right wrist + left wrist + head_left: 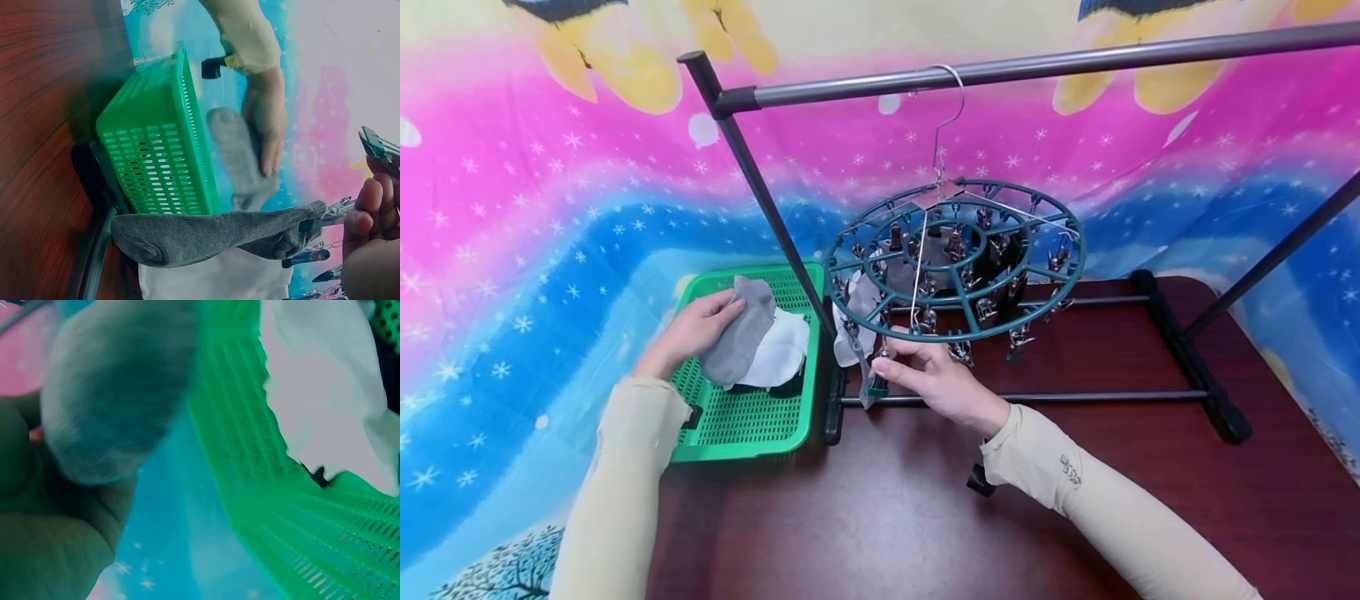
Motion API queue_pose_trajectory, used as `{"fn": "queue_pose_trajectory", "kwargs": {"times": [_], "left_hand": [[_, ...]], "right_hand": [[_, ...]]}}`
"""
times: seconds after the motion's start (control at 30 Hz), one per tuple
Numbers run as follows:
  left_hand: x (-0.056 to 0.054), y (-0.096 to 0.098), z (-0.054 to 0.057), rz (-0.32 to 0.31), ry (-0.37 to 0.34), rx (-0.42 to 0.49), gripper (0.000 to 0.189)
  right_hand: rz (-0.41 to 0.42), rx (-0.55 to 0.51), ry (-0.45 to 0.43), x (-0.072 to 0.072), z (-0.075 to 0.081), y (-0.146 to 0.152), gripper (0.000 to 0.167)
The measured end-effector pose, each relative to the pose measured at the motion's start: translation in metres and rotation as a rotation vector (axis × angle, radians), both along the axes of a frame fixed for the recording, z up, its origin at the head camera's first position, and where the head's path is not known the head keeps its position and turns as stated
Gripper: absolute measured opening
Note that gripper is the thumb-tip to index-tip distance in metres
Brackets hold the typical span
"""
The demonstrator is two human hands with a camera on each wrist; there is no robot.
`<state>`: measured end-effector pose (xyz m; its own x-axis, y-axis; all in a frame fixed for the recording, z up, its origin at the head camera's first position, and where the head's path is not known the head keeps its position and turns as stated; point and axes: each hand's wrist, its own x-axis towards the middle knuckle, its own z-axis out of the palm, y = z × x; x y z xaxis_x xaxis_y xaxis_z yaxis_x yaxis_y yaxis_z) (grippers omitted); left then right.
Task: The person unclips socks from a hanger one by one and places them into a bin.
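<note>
My left hand (pixel 692 327) pinches a grey sock (pixel 747 329) between thumb and fingers, held over the green basket (pixel 741 450). Beneath it, a white sock (pixel 784 354) and some dark cloth lie in the basket. My right hand (pixel 946 385) is under the near left rim of a round clip hanger (pixel 895 335), pinching a clip (pixel 373 145) with thumb and fingers. Beside that hand, another grey sock (pixel 200 236) hangs from clips, and something white hangs behind it. In the left wrist view the held sock (pixel 119 394) is blurred.
The hanger's hook (pixel 961 92) rests over a dark metal rail (pixel 850 86). Many clips dangle around the rings, with dark cloth hanging at the far side. The rack's left post (pixel 767 208) stands between basket and hanger, on a reddish-brown table (pixel 850 517).
</note>
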<state>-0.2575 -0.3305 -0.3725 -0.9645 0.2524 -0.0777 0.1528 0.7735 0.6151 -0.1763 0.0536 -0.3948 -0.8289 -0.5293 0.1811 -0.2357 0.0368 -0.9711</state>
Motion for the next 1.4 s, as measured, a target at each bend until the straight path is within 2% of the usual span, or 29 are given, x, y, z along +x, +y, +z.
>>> {"fn": "queue_pose_trajectory", "kwargs": {"times": [0.13,0.27,0.5,0.7,0.8,0.93,1.1,1.3,1.4], "left_hand": [[-0.013,-0.007,-0.005,-0.006,-0.101,-0.002,0.055],[-0.021,-0.011,-0.011,0.008,-0.155,0.019,0.053],[-0.026,-0.015,-0.027,0.029,-0.253,0.030,0.061],[-0.028,-0.023,-0.042,0.054,-0.322,0.017,0.063],[-0.026,-0.027,-0.048,0.057,-0.326,-0.037,0.062],[-0.023,-0.032,-0.055,0.033,-0.275,-0.137,0.059],[-0.022,-0.034,-0.067,0.011,-0.227,-0.199,0.058],[-0.024,-0.038,-0.077,0.050,-0.226,-0.242,0.058],[-0.024,-0.041,-0.080,0.096,-0.253,-0.223,0.059]], "right_hand": [[-0.004,0.043,-0.010,0.000,0.001,0.001,0.021],[-0.008,0.068,-0.012,-0.001,0.001,0.001,0.020],[-0.006,0.079,-0.028,-0.001,0.001,0.001,0.021],[-0.011,0.076,-0.054,-0.002,0.001,0.001,0.030],[-0.010,0.085,-0.065,-0.003,0.002,0.000,0.033],[-0.016,0.089,-0.073,-0.003,0.002,0.000,0.032],[-0.024,0.082,-0.068,-0.002,0.001,0.001,0.029],[-0.012,0.065,-0.080,-0.002,-0.001,0.001,0.029],[-0.011,0.073,-0.087,-0.001,-0.001,0.001,0.030]]}}
